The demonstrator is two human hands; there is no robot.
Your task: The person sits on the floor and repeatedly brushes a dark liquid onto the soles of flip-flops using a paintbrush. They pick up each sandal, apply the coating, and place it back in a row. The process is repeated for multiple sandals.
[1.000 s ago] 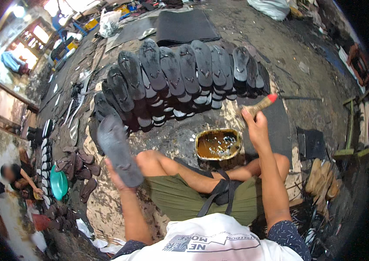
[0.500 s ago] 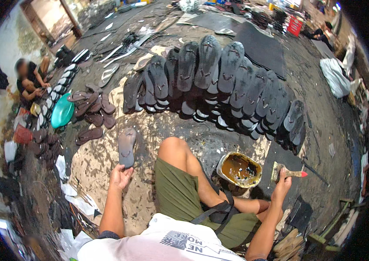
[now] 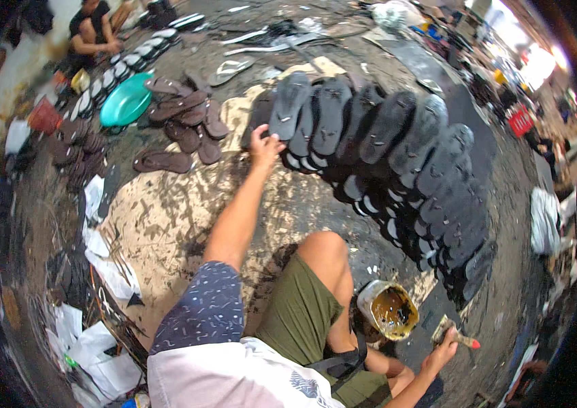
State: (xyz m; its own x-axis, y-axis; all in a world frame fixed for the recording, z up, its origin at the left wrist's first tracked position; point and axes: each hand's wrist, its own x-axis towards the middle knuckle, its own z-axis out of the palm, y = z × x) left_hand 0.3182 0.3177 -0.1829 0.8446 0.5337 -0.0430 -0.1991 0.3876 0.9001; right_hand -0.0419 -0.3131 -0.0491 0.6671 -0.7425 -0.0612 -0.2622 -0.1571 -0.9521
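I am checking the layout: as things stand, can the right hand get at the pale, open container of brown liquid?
Probably yes: the right hand, holding a red-tipped wooden brush, is near the container; its top is open and nothing visible blocks the way.

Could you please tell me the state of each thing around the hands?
Left hand: at the row's left end, grip unclear
Right hand: closed around the brush
Brush: held beside the tub, out of the liquid
Tub: open, partly filled with brown liquid
Black sandals: propped in an overlapping, curved row
Brown sandals: heaped loosely
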